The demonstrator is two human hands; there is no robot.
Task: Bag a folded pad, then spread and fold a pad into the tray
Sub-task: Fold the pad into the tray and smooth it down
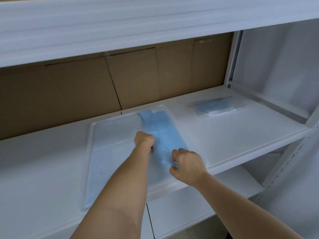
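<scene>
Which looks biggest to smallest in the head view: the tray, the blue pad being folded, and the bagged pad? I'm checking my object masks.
1. tray, clearly largest.
2. blue pad, gripped by the left hand and right hand.
3. bagged pad, though it lies farther away, so its rank below the blue pad is unsure.

one head-worn view looks forward and down, close over the shelf (241, 135).

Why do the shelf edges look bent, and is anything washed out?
Head view: the wide-angle lens bows the white metal shelf; even, soft light, faint shadows; the clear plastic tray nearly melts into the white; the folded blue pad stays distinct; everything slightly soft.
</scene>
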